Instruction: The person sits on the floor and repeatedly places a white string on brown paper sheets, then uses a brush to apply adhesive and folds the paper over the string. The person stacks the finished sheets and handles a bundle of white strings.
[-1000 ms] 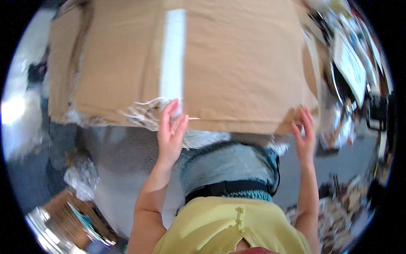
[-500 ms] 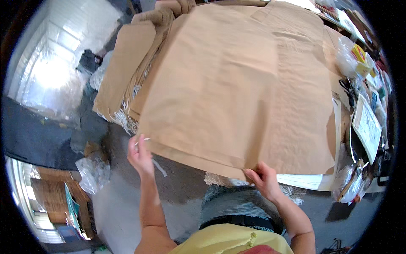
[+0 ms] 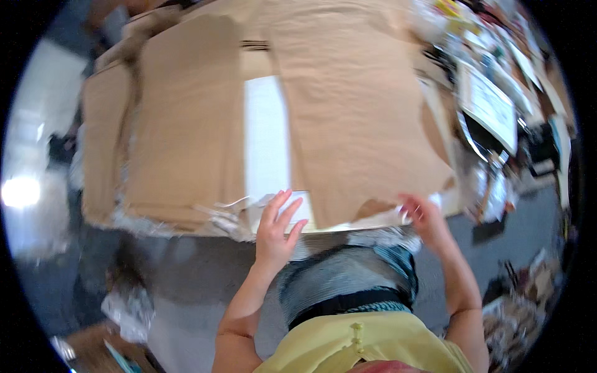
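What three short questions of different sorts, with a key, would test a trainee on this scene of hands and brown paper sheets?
1. True or false: the left hand is a closed fist.
2. Which hand is at the near edge of the right-hand sheet? A left, B right.
3. What colour is the strip showing between the two sheets?
Key: 1 false, its fingers are spread. 2 B, the right hand. 3 white.

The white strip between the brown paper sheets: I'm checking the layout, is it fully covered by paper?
No, the white strip lies bare between the left brown sheet and the right brown sheet.
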Demonstrator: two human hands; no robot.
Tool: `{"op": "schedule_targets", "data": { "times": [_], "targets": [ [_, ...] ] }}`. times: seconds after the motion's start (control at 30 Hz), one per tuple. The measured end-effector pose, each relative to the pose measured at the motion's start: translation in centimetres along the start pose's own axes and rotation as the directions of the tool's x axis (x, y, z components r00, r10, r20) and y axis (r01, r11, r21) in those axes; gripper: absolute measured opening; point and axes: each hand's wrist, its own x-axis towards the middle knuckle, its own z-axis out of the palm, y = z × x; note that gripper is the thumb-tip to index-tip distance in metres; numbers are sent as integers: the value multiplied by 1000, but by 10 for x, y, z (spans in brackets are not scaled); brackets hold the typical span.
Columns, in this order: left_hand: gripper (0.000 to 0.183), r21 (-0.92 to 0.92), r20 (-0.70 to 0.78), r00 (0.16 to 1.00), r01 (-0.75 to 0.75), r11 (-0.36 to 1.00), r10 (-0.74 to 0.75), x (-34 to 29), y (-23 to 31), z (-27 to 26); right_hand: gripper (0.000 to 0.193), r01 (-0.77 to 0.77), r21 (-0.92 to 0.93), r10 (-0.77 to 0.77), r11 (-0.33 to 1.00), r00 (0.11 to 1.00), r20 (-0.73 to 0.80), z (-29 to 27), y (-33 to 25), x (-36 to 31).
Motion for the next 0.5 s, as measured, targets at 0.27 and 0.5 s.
{"op": "schedule_targets", "data": {
  "times": [0.27, 0.5],
  "targets": [
    [38, 244, 162, 935, -348, 905, 316, 20, 52, 66, 51, -165, -967, -413, 193, 880, -233, -171, 58, -54],
    [19, 248, 181, 867, -497, 831, 465, 15, 30, 54, 22, -72, -491, -373, 868, 556, -742, -193, 50, -8]
  ]
}}
